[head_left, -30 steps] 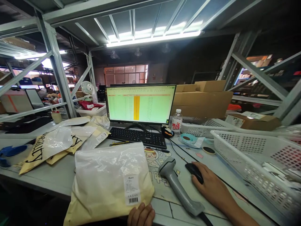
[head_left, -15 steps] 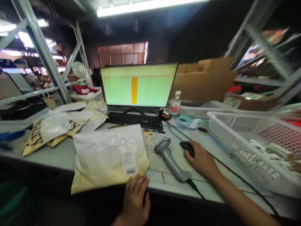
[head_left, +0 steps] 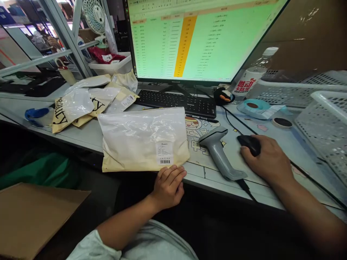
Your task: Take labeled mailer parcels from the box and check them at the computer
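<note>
A white and pale yellow plastic mailing bag (head_left: 135, 137) with a barcode label lies flat at the desk's front edge. My left hand (head_left: 169, 186) rests at the bag's lower right edge. Its fingers are stretched out side by side, the fingertips touching the edge below the label, the thumb lower and apart. Over a black computer mouse (head_left: 248, 144), my right hand (head_left: 267, 157) is closed, the thumb along its near side. Between my hands lies a grey barcode scanner (head_left: 221, 155), its head pointing away from me. A lit monitor (head_left: 206, 39) shows a table with an orange column.
A black keyboard (head_left: 176, 101) sits below the monitor. More mailing bags (head_left: 76, 103) are piled at the left. A water bottle (head_left: 251, 74), a roll of blue tape (head_left: 255, 106) and a white plastic basket (head_left: 325, 122) stand at the right. Cardboard (head_left: 35, 220) is at lower left.
The view has tilted down and come closer, so the monitor's text and more of my left arm show. Both hands keep their places at the bag and on the mouse.
</note>
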`<control>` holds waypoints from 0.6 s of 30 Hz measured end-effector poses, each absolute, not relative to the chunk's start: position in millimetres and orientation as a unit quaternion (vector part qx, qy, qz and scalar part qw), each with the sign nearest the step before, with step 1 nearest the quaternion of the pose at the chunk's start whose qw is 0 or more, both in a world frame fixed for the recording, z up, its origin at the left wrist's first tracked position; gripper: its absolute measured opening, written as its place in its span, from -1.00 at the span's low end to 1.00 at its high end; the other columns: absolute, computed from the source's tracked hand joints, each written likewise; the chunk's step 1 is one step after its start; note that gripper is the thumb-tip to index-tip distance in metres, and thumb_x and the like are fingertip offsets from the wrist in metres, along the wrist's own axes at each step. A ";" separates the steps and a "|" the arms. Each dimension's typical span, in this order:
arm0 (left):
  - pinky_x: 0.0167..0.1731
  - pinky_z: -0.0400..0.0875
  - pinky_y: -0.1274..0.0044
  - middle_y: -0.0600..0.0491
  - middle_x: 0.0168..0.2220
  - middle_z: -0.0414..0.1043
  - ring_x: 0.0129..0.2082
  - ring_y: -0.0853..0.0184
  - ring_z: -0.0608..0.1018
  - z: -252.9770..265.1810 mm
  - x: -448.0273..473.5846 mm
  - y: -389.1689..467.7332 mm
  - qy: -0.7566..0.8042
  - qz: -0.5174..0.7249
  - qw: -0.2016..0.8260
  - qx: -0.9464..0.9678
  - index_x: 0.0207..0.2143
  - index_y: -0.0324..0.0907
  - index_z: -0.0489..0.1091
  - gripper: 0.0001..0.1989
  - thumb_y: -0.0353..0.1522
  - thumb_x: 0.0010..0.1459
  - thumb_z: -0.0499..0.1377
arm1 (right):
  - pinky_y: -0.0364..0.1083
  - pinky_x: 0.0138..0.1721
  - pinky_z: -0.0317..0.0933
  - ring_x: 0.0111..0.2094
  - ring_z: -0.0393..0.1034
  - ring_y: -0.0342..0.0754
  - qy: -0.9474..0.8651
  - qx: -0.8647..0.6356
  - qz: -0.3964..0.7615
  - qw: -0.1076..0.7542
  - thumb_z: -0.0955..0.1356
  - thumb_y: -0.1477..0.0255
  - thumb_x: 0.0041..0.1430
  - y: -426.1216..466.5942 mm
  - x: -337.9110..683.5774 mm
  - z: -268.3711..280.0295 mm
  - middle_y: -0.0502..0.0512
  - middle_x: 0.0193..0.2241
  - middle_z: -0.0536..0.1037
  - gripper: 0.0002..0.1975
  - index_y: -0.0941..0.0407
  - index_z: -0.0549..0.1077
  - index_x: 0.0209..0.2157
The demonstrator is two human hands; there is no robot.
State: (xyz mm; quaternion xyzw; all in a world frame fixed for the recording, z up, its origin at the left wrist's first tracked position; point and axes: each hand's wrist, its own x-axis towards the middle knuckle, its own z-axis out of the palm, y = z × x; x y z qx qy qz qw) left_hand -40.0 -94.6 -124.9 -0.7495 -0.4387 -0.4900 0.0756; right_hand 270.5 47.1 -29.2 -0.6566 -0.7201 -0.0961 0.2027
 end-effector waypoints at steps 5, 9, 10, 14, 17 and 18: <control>0.34 0.04 0.41 0.00 0.11 0.54 0.22 0.29 0.42 -125.0 -41.9 -93.7 -0.434 -0.493 0.069 -0.751 0.19 -0.23 0.37 -0.55 -0.46 0.25 0.13 | 0.08 0.15 0.21 0.18 0.29 0.24 -0.709 -0.672 -0.088 0.195 0.16 0.05 0.33 45.5 266.9 -26.9 0.44 0.12 0.42 -0.31 0.34 0.35 0.20; 0.34 0.07 0.37 -0.02 0.12 0.53 0.22 0.27 0.43 -118.5 -48.5 -99.5 -0.408 -0.493 0.055 -0.766 0.15 -0.19 0.40 -0.57 -0.47 0.23 0.11 | 0.08 0.17 0.20 0.18 0.30 0.21 -0.709 -0.668 -0.095 0.204 0.16 0.03 0.32 45.7 266.9 -28.3 0.45 0.11 0.43 -0.29 0.33 0.36 0.19; 0.33 0.11 0.34 -0.03 0.11 0.52 0.21 0.26 0.43 -117.1 -50.6 -103.0 -0.396 -0.499 0.048 -0.769 0.13 -0.17 0.40 -0.58 -0.48 0.22 0.11 | 0.09 0.17 0.20 0.18 0.30 0.21 -0.709 -0.668 -0.096 0.207 0.16 0.03 0.31 46.1 267.1 -28.9 0.45 0.11 0.43 -0.29 0.32 0.37 0.18; 0.09 0.44 0.37 -0.02 -0.10 0.52 0.03 0.25 0.52 -127.7 -63.8 -121.2 -0.329 -0.531 -0.014 -0.781 0.05 -0.14 0.42 -0.59 -0.54 0.16 0.11 | 0.12 0.20 0.20 0.18 0.30 0.25 -0.710 -0.664 -0.097 0.214 0.17 0.02 0.28 47.7 267.3 -30.4 0.45 0.10 0.45 -0.29 0.32 0.39 0.17; -0.17 0.49 0.48 0.01 -0.27 0.45 -0.22 0.32 0.51 -158.7 -88.4 -129.2 -0.361 -0.476 -0.114 -0.793 0.01 -0.15 0.46 -0.62 -0.56 0.19 0.08 | 0.17 0.18 0.22 0.17 0.30 0.29 -0.707 -0.668 -0.095 0.213 0.18 0.01 0.27 47.8 266.8 -30.8 0.46 0.10 0.45 -0.28 0.31 0.39 0.18; -0.20 0.49 0.49 0.00 -0.27 0.45 -0.25 0.33 0.51 -171.9 -100.5 -130.0 -0.408 -0.444 -0.164 -0.781 0.01 -0.15 0.47 -0.63 -0.55 0.21 0.06 | 0.18 0.18 0.23 0.17 0.30 0.30 -0.705 -0.670 -0.095 0.214 0.18 0.01 0.26 47.8 266.6 -30.9 0.46 0.10 0.44 -0.27 0.30 0.39 0.18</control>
